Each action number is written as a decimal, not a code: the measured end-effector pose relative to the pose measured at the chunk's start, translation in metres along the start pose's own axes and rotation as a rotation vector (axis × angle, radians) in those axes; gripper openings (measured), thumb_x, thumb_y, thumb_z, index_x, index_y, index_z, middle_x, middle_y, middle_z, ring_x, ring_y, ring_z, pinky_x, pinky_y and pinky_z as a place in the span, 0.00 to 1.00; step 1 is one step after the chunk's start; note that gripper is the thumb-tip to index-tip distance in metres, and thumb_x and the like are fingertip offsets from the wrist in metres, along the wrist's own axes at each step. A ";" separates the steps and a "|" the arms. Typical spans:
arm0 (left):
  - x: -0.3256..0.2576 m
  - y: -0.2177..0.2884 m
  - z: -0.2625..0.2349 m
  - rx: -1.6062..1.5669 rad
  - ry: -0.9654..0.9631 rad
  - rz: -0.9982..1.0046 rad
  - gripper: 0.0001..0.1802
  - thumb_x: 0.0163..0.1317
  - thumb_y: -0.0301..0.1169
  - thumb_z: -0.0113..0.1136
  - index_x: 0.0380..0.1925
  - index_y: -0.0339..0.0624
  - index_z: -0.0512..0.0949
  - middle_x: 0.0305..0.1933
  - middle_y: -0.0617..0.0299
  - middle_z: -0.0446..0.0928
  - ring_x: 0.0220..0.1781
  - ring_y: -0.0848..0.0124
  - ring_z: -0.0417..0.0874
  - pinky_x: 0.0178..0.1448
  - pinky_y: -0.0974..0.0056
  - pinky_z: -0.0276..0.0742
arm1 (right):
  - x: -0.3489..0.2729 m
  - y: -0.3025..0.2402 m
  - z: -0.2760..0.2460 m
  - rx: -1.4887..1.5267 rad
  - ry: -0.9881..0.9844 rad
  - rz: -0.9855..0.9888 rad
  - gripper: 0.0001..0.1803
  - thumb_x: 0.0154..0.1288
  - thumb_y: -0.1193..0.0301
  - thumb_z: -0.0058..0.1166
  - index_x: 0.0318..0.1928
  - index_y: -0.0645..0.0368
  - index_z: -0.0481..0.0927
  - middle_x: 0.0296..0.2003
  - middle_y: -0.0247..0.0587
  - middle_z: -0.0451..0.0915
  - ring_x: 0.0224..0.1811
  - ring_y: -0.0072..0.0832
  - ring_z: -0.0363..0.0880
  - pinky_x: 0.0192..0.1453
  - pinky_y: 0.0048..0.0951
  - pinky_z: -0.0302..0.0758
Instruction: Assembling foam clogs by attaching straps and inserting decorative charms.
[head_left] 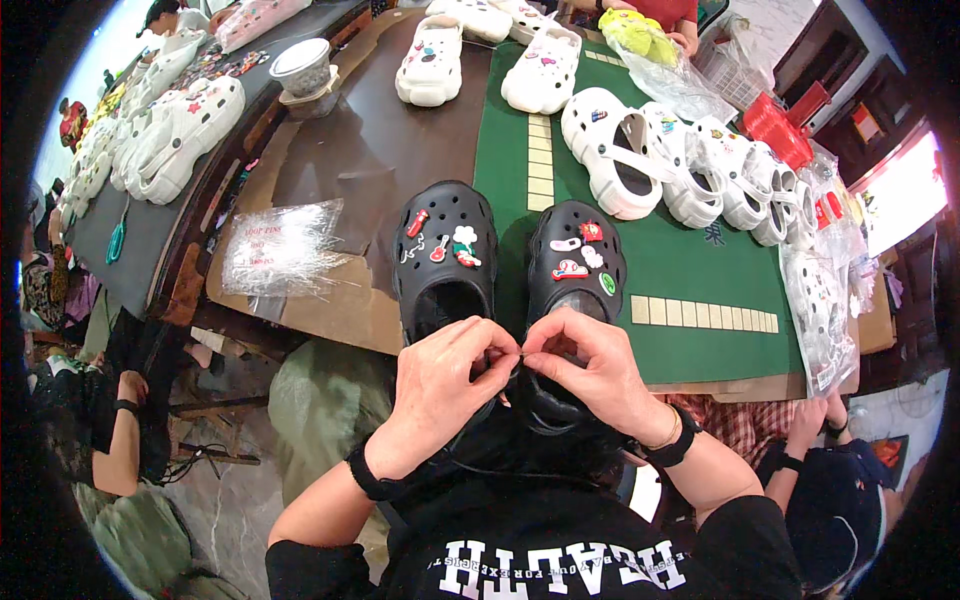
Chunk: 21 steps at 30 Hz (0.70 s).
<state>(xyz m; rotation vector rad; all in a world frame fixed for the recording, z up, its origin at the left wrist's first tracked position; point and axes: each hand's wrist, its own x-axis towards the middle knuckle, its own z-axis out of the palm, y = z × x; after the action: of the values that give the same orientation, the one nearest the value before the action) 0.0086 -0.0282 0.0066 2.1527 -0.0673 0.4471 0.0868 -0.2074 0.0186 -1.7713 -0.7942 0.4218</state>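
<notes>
Pinching together at the heel end of a pair of black clogs (500, 270), the left hand (440, 385) and the right hand (590, 370) meet just below the middle of the frame, fingers closed tip to tip on something too thin to make out, perhaps a fine plastic tie. The clogs lie side by side at the near edge of the worktop (350, 160), one touching the other, probably so that both heels can be reached at once without lifting either. Their long axes run up and down the frame, toes pointing toward the top and away from the person, heels toward the chest, the charm-studded uppers facing up. The right clog sits on a green mat (700, 270); the left one rests on the brown surface beside it. Left of the clogs, a clear bag of thin plastic loop pins (280, 250) lies within easy reach of the left hand. Rows of white clogs (680, 160) line the upper right, and more (170, 130) fill the upper left, toes mostly turned outward.
</notes>
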 end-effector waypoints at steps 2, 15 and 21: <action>0.000 0.000 0.000 0.012 -0.004 -0.005 0.06 0.53 0.22 0.69 0.30 0.42 0.80 0.28 0.65 0.78 0.24 0.75 0.76 0.29 0.70 0.72 | 0.000 0.002 0.000 0.020 0.012 0.007 0.08 0.65 0.77 0.62 0.43 0.62 0.79 0.35 0.34 0.82 0.36 0.18 0.80 0.43 0.23 0.78; -0.001 -0.003 0.001 0.012 0.011 0.040 0.06 0.53 0.22 0.69 0.30 0.41 0.80 0.27 0.63 0.77 0.24 0.73 0.76 0.29 0.68 0.72 | 0.001 0.000 0.002 -0.092 0.010 -0.080 0.07 0.64 0.78 0.61 0.42 0.62 0.79 0.35 0.38 0.80 0.35 0.25 0.80 0.41 0.26 0.77; 0.000 -0.004 0.003 0.038 0.022 0.082 0.06 0.54 0.22 0.69 0.30 0.39 0.79 0.27 0.62 0.76 0.25 0.71 0.77 0.29 0.68 0.73 | 0.000 0.004 0.006 -0.199 0.076 -0.218 0.07 0.63 0.79 0.62 0.41 0.63 0.78 0.34 0.40 0.79 0.34 0.29 0.80 0.40 0.28 0.76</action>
<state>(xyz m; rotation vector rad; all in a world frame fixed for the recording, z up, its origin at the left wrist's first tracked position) 0.0102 -0.0282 0.0024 2.1875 -0.1358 0.5231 0.0847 -0.2041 0.0129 -1.8464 -0.9909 0.1335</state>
